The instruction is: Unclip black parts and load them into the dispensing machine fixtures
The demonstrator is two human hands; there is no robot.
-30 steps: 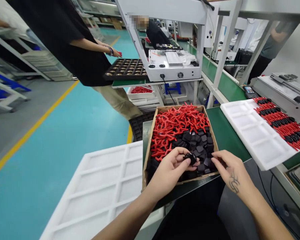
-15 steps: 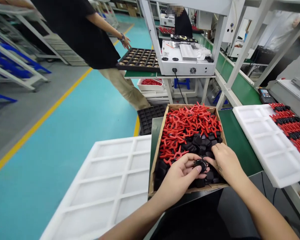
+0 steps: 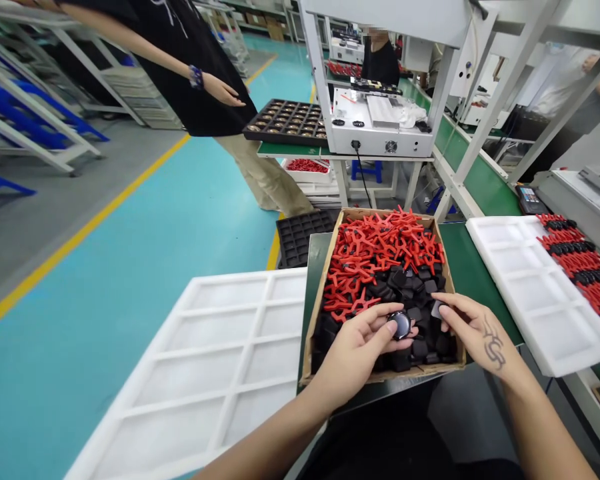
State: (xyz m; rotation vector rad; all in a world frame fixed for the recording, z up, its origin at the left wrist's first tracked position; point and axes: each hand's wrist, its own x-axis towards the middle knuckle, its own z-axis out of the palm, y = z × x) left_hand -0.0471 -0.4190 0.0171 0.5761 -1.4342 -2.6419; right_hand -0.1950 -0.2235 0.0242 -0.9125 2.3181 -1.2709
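Note:
My left hand (image 3: 370,340) is closed round a watch case (image 3: 401,325), round and black with a shiny face turned up. To its right, my right hand (image 3: 475,327) pinches a small dark square pad (image 3: 437,309) with a greyish face. Both hands are over a cardboard box (image 3: 307,357). Inside it, red Y-shaped clamps (image 3: 375,240) fill the far part and the left side. Black square pads (image 3: 420,348) lie loose in the near part, below my hands.
A white compartment tray (image 3: 205,357) lies at left, another white tray (image 3: 525,283) at right beside rows of red clamps with black pieces (image 3: 580,257). Ahead stands a white machine (image 3: 375,137) next to a black tray of round parts (image 3: 285,137). A person (image 3: 190,73) stands at left.
My right hand has moved right, away from the watch case, and now shows a small pad in its fingers. The watch case's face has tilted up. The person's arm at left has drawn back from the black tray.

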